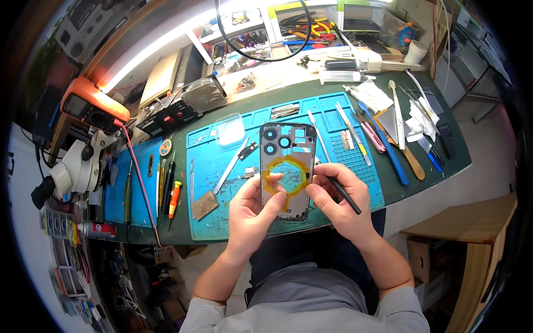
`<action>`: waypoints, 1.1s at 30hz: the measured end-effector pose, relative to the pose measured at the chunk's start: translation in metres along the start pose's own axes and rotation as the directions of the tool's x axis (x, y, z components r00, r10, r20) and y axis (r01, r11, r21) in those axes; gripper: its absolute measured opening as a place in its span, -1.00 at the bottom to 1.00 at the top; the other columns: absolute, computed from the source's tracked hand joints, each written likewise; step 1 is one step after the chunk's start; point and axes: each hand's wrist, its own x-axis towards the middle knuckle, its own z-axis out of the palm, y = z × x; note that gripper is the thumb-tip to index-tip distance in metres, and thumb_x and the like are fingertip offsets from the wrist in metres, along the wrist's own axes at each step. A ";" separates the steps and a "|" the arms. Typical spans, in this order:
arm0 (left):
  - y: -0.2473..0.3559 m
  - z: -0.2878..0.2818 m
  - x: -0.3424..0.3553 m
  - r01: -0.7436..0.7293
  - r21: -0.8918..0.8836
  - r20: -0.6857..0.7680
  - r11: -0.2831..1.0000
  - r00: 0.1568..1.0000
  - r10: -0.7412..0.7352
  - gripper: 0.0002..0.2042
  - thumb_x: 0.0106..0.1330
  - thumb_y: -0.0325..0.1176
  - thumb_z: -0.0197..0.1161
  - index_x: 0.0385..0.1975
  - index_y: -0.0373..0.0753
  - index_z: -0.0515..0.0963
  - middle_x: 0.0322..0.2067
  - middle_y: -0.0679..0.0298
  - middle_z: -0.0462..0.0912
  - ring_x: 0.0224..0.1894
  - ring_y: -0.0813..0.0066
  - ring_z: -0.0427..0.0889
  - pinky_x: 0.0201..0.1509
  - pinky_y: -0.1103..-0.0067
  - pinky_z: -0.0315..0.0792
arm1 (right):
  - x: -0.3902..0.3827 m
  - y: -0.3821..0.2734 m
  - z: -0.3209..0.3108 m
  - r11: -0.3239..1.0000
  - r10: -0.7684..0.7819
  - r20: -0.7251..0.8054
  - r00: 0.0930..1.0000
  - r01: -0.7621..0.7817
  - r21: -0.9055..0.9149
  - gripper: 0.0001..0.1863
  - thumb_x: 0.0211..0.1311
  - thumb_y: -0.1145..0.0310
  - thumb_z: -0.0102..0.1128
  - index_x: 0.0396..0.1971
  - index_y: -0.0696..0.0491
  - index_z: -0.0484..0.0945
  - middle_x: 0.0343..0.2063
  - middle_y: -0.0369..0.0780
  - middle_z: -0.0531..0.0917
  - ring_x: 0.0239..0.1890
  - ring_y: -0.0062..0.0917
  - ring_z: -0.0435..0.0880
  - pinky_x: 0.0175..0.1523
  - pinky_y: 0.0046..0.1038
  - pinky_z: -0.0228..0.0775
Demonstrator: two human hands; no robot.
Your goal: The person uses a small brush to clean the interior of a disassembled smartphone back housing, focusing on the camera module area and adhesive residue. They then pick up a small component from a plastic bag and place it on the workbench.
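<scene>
My left hand [255, 213] grips a phone housing [284, 205] by its lower left side, held upright over the blue silicone mat [214, 166]. The housing has camera rings at the top and a round cut-out edged in yellow film, through which my fingers partly show. My right hand [344, 205] is closed around a slim black tool [350, 200], with thumb and fingers at the housing's right edge. On the mat around them lie a metal scraper blade [205, 205], a silver spudger [230, 165], a small black part [248, 150] and a clear plastic lid [229, 130].
An orange multimeter [95, 104], microscope [83, 166] and second mat [119, 202] with screwdrivers are on the left. Knives, brushes and crumpled tissues [363, 94] lie to the right on the green bench mat [455, 158]. Shelves of tools [308, 33] line the back; a wooden cabinet [455, 222] stands at lower right.
</scene>
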 end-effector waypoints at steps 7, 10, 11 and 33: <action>0.000 0.006 -0.002 -0.025 -0.007 -0.041 1.000 0.999 0.025 -0.65 0.49 -0.54 0.36 0.23 -0.36 0.57 0.01 0.28 0.68 0.07 0.61 0.65 0.18 0.60 0.53 | 0.000 0.000 0.000 1.000 -0.006 0.007 1.000 0.006 -0.021 -0.70 0.39 0.42 0.45 0.04 0.16 0.64 -0.37 -0.36 0.71 -0.37 -0.81 0.56 -0.31 -0.67 0.40; -0.003 0.002 -0.003 -0.012 0.014 -0.039 1.000 0.999 0.012 -0.64 0.51 -0.51 0.34 0.26 -0.38 0.56 0.09 0.23 0.69 0.13 0.57 0.65 0.21 0.57 0.53 | 0.000 0.002 0.000 1.000 -0.003 -0.002 1.000 0.003 -0.026 -0.71 0.39 0.42 0.45 0.03 0.16 0.65 -0.36 -0.36 0.71 -0.38 -0.82 0.54 -0.31 -0.67 0.40; -0.003 0.002 -0.003 -0.015 0.009 -0.044 1.000 0.999 0.016 -0.64 0.52 -0.49 0.33 0.27 -0.38 0.56 0.10 0.22 0.69 0.14 0.56 0.65 0.23 0.56 0.53 | -0.001 0.003 0.000 0.999 -0.004 -0.006 1.000 0.004 -0.032 -0.71 0.39 0.42 0.45 0.03 0.16 0.65 -0.36 -0.36 0.71 -0.39 -0.82 0.54 -0.31 -0.67 0.40; -0.004 0.000 -0.003 -0.043 -0.034 -0.056 0.999 0.998 0.041 -0.60 0.52 -0.50 0.31 0.30 -0.46 0.54 0.15 0.16 0.70 0.19 0.50 0.67 0.34 0.48 0.50 | 0.000 0.001 0.001 0.999 0.019 -0.007 1.000 -0.019 -0.036 -0.69 0.38 0.40 0.46 0.04 0.17 0.66 -0.35 -0.36 0.71 -0.39 -0.83 0.53 -0.30 -0.67 0.40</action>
